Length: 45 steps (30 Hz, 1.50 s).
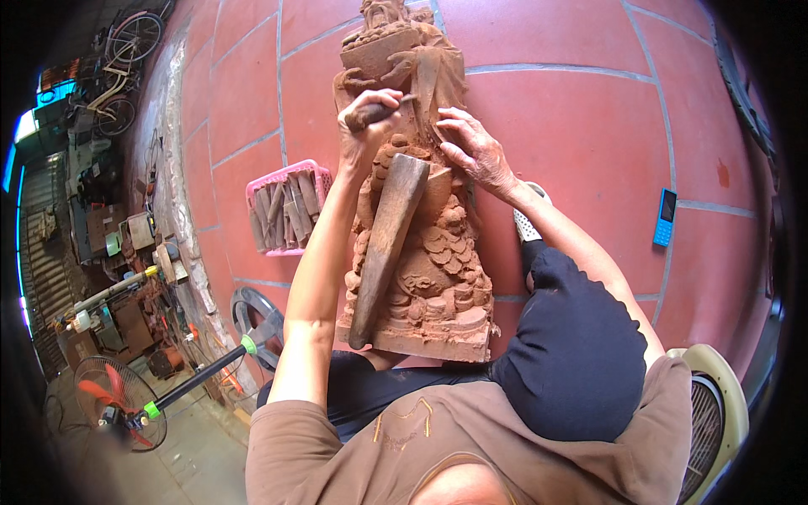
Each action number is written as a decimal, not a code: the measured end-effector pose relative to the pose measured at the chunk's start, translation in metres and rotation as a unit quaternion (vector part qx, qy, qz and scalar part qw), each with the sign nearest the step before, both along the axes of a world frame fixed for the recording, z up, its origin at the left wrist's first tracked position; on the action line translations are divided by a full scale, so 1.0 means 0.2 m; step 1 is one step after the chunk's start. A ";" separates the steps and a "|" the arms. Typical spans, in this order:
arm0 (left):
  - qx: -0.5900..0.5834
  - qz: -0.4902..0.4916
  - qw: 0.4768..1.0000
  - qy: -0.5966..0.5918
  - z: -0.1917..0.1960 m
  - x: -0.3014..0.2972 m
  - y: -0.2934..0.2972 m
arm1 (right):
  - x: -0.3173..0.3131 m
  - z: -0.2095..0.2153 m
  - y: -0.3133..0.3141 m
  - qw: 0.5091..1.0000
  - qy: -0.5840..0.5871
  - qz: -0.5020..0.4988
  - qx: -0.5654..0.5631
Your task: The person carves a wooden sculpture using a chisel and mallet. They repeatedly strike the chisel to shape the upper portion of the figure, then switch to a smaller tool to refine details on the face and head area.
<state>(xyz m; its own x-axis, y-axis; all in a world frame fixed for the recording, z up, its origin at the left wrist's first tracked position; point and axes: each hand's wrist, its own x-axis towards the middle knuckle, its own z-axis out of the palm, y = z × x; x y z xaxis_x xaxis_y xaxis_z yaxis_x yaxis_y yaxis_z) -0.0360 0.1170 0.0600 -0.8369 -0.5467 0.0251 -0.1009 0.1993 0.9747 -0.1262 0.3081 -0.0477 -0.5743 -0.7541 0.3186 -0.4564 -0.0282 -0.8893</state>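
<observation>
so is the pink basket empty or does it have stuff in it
Full. The pink basket on the red tiled floor is packed with wooden-handled tools lying side by side, covering its bottom.

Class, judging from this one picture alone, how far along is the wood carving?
Done: the lower half of the statue already shows deep, detailed relief. In hand: the left hand grips a chisel against the upper part while the right hand steadies it; a wooden mallet rests on the carving. Left: apparently finer cutting around the chisel; the head is barely in view.
</observation>
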 end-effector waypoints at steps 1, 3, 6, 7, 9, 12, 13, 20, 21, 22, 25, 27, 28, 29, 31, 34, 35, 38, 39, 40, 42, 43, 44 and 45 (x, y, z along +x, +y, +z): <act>-0.011 -0.024 1.000 -0.001 -0.01 0.03 0.00 | 0.00 -0.01 0.00 1.000 0.002 -0.004 0.001; 0.037 -0.029 0.998 -0.052 0.03 0.07 0.03 | -0.01 -0.01 0.01 1.000 -0.001 -0.007 0.004; 0.016 -0.018 1.000 0.009 0.02 0.03 -0.02 | 0.00 0.00 0.00 1.000 -0.009 -0.006 -0.001; 0.007 -0.003 1.000 0.017 0.01 0.00 -0.04 | 0.00 0.01 0.00 1.000 -0.012 -0.004 -0.005; -0.010 0.026 0.999 0.032 -0.01 -0.07 -0.05 | 0.01 0.01 -0.01 1.000 -0.008 -0.001 -0.006; 0.027 0.041 0.998 0.046 -0.04 -0.02 -0.06 | 0.00 0.01 -0.01 1.000 -0.009 0.001 -0.008; 0.032 0.041 0.998 0.044 -0.05 0.02 -0.07 | 0.01 0.01 -0.01 1.000 -0.013 0.002 -0.008; 0.092 0.040 0.995 0.010 -0.01 0.12 -0.02 | -0.01 0.00 0.01 1.000 -0.004 -0.008 -0.006; 0.083 0.061 0.994 0.027 -0.02 0.08 -0.04 | 0.00 0.00 0.01 1.000 -0.006 -0.007 -0.003; 0.103 0.080 0.991 0.043 -0.02 0.04 -0.06 | 0.00 0.01 0.00 1.000 -0.008 -0.005 -0.004; 0.133 0.073 0.984 0.094 -0.14 -0.04 -0.11 | 0.01 0.02 -0.01 1.000 -0.003 -0.004 -0.005; 0.160 0.094 0.980 0.071 -0.16 0.00 -0.11 | 0.01 0.01 -0.02 1.000 -0.004 -0.002 -0.006; 0.176 0.105 0.977 0.059 -0.16 0.03 -0.10 | 0.01 0.01 -0.02 1.000 -0.006 -0.002 -0.006; 0.174 0.101 0.978 0.043 -0.16 0.07 -0.10 | 0.01 0.01 -0.02 1.000 -0.009 -0.001 -0.007; 0.165 0.064 0.984 -0.002 -0.09 0.13 -0.03 | 0.00 0.00 0.01 1.000 0.000 -0.010 0.002; 0.089 0.013 0.995 -0.040 0.02 0.11 0.00 | -0.01 -0.01 0.01 1.000 0.002 -0.010 0.002; 0.057 0.001 0.998 -0.042 0.02 0.09 0.00 | -0.01 -0.01 0.01 1.000 0.001 -0.009 0.000; -0.093 0.000 0.995 0.025 -0.07 -0.02 -0.07 | 0.01 0.02 -0.02 1.000 -0.004 0.002 -0.009; -0.161 -0.012 0.986 0.034 -0.09 -0.05 -0.07 | 0.01 0.02 -0.02 1.000 -0.007 0.002 -0.007; -0.219 -0.014 0.975 0.018 -0.10 -0.06 -0.06 | 0.01 0.02 -0.02 1.000 -0.002 0.003 -0.005; -0.330 -0.020 0.944 -0.013 -0.11 -0.05 -0.04 | 0.00 0.02 -0.02 1.000 0.007 0.003 0.000; -0.324 -0.042 0.944 -0.036 -0.09 -0.03 -0.01 | 0.00 0.01 0.00 1.000 0.004 0.000 0.001; -0.318 -0.065 0.944 -0.060 -0.07 0.01 0.01 | 0.00 0.00 0.01 1.000 0.002 -0.003 0.002; -0.314 -0.087 0.942 -0.084 -0.02 0.05 0.04 | -0.01 0.00 0.00 1.000 0.000 -0.004 -0.001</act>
